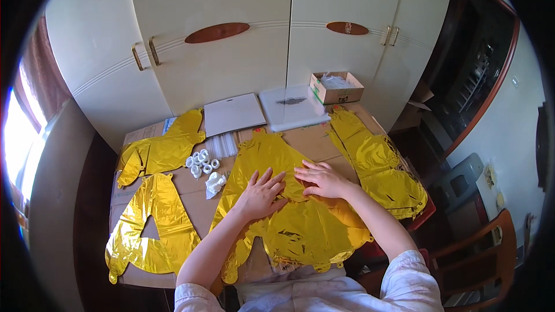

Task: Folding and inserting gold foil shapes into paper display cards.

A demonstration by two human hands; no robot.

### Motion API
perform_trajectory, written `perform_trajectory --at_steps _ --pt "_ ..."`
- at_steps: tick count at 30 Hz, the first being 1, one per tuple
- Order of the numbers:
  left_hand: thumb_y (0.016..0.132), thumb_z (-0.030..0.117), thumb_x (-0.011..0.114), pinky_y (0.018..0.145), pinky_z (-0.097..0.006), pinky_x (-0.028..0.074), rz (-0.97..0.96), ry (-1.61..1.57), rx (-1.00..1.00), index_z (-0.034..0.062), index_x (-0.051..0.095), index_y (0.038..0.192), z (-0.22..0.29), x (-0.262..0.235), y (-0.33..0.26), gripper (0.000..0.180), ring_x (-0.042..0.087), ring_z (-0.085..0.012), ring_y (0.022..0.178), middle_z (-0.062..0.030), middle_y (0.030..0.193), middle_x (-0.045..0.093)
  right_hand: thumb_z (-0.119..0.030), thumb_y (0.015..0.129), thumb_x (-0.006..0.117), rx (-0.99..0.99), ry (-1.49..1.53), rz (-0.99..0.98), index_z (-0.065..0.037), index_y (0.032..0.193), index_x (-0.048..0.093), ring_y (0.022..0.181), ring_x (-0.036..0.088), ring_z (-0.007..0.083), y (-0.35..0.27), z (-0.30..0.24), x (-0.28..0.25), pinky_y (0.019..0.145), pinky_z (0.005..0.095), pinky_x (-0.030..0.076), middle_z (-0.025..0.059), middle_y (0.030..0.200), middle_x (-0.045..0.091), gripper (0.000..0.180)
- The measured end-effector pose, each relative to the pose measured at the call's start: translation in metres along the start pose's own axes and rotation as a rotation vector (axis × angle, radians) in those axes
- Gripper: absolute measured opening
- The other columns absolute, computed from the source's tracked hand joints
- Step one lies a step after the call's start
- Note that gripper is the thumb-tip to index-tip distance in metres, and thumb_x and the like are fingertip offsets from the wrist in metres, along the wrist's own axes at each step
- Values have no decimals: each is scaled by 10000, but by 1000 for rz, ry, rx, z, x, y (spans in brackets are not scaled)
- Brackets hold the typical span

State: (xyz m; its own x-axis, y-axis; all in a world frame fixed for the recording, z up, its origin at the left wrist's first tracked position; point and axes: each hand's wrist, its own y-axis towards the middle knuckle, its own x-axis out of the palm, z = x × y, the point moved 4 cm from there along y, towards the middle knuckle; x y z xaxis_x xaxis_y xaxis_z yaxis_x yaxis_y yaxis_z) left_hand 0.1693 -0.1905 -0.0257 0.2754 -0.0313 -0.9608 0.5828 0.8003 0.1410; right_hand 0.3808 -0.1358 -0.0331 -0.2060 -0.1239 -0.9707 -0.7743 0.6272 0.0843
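A flat, uninflated gold foil balloon (295, 228) lies in the middle of the cardboard-covered table (193, 193). My left hand (261, 193) rests palm down on it, fingers spread. My right hand (319, 178) presses flat on the same foil just to the right, fingers pointing left. Neither hand grips anything. More gold foil balloons lie around: one at the front left (151, 228), one at the back left (162, 149), and a pile along the right edge (378, 164).
Small white plastic rings (202, 162), a clear bundle of sticks (222, 145) and a crumpled white bag (214, 185) lie left of centre. A white flat board (233, 113), a plastic sleeve (292, 106) and an open cardboard box (336, 88) sit at the back. White wardrobe doors (231, 29) stand behind; a wooden chair (480, 254) stands at the right.
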Motion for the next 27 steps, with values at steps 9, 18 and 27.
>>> perform_trajectory --at_steps 9,18,27 --pt "975 492 427 1163 -553 173 -28 -9 -9 68 525 1325 -2 2 -2 558 255 -339 1440 -68 1496 414 -549 823 657 53 -63 -263 -152 1460 421 1477 182 262 14 -7 -16 1157 473 210 -9 1548 348 787" --pt "973 459 457 1147 -533 219 -43 122 18 87 563 1285 8 -10 8 497 350 -305 1388 -67 1403 516 -643 672 736 101 -149 -426 -128 1523 281 1481 158 288 28 -4 -15 1150 482 208 13 1598 237 1094" --pt "940 369 528 992 -422 395 -29 -29 234 127 603 1256 47 -15 27 405 532 -252 1188 -39 1267 617 -587 613 803 190 -117 -448 -131 1538 210 1475 193 261 29 -12 -24 1165 489 179 31 1582 275 1189"
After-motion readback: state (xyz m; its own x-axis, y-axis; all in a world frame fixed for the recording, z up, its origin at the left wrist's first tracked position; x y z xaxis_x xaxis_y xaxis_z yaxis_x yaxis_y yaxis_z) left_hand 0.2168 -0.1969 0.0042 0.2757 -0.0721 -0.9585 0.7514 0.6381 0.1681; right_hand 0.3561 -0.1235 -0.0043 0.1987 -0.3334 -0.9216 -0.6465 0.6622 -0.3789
